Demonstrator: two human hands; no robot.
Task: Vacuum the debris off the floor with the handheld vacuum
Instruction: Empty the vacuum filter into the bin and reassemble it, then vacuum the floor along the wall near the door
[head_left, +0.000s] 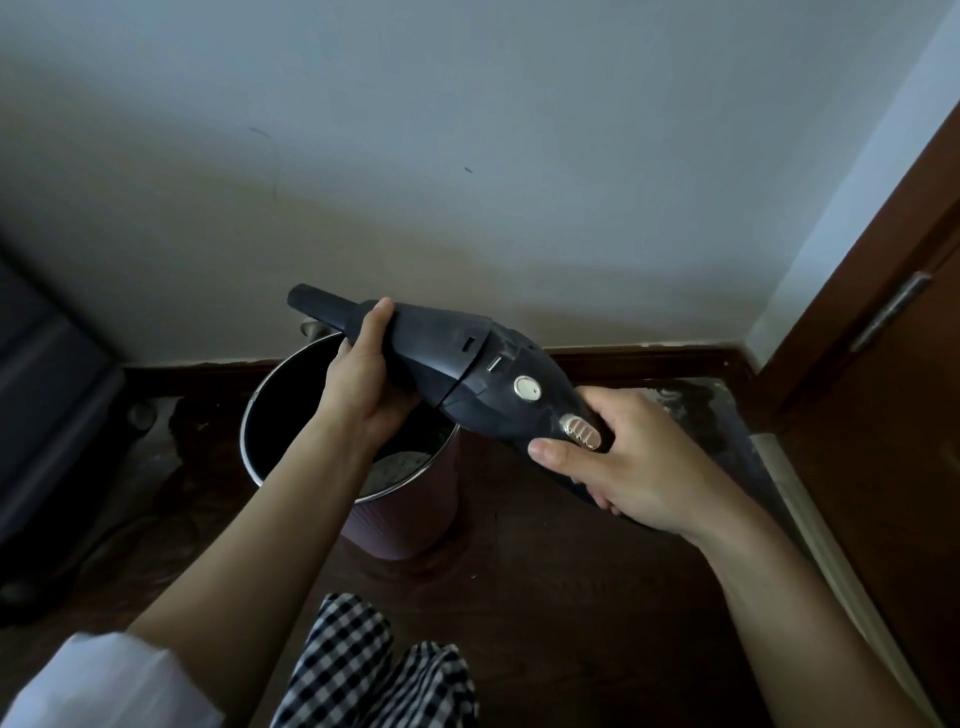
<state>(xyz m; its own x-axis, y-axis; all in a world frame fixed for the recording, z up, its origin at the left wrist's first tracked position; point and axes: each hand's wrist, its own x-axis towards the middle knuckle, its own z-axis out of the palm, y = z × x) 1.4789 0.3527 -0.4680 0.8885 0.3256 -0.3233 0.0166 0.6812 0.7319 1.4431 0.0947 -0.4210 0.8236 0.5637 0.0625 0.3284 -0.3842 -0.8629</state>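
Fingers, left hand (363, 374): wrapped from below around the front cone of the dark, dusty plastic handheld vacuum (467, 364), thumb lying over its top side just behind the narrow nozzle. Fingers, right hand (618, 462): curled round the rear handle of the same vacuum, thumb laid along the near side, its tip just beside a ribbed pale slide switch (582, 431).

Handheld vacuum: held in the air by both hands, slanting from far left (nozzle) to near right (handle), above the floor and not touching it. A round pale button (527, 388) sat on the upper body between the two hands. Front section carried a grey film of dust.

Bin, round, with metal rim, black inner lining and dull pink outer wall (405, 519): stood on the floor directly under the left hand and the vacuum's front section. A heap of greyish debris (400, 465) showed inside, at the near right of the opening.

Floor, dark brown wood (571, 597): ran from the near edge to a dark skirting board at the far wall. A pale dusty patch (691, 410) lay at the far right, near the corner.

Wall, plain white (467, 156): filled the far half of the scene.

Door, brown wood, with metal hinge (891, 312): stood at the right.

Furniture, dark, blurred (47, 415): at the left; kind could not be told.

Person: white sleeve (104, 686) on the left arm; black-and-white checked cloth (363, 670) at the near edge.
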